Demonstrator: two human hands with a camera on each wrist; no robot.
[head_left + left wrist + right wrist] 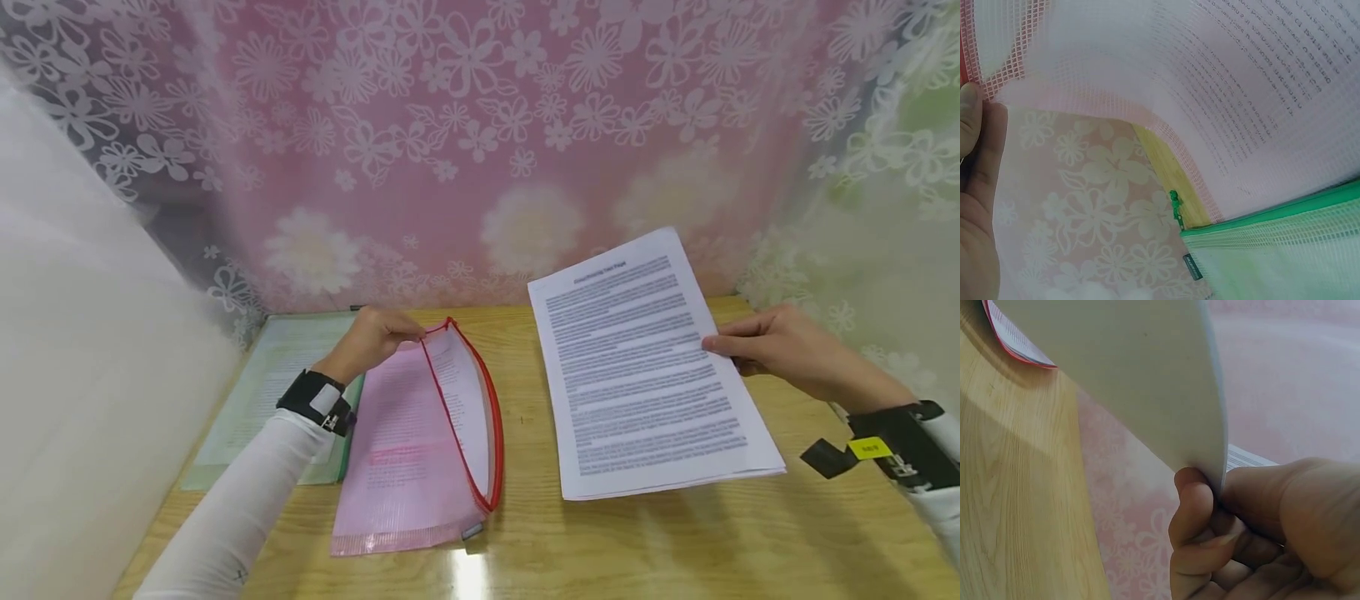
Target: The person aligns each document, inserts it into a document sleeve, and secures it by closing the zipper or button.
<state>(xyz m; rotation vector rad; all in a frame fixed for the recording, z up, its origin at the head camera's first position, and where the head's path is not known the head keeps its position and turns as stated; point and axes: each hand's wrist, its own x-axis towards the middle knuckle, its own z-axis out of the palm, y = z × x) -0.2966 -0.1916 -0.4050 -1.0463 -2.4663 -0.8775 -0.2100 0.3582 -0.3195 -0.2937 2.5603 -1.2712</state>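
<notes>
A pink mesh zipper pouch (397, 450) with a red zipper lies on the table, its mouth unzipped and gaping to the right, printed paper inside. My left hand (378, 333) pinches the pouch's upper edge near the top corner; the left wrist view shows thumb and fingers (984, 150) at that red-trimmed edge. Over the table to the right, my right hand (787, 354) holds a thin stack of printed sheets (637, 375) by its right edge, thumb in front. In the right wrist view the curled fingers (1194, 512) sit behind the sheets' blank back (1129, 369).
A green mesh zipper pouch (247, 400) with printed paper inside lies left of the pink one, partly under my left forearm. The wooden table (525, 550) meets a pink flowered curtain (450, 167) at the back. Pale sheeting (90, 333) hangs at the left side.
</notes>
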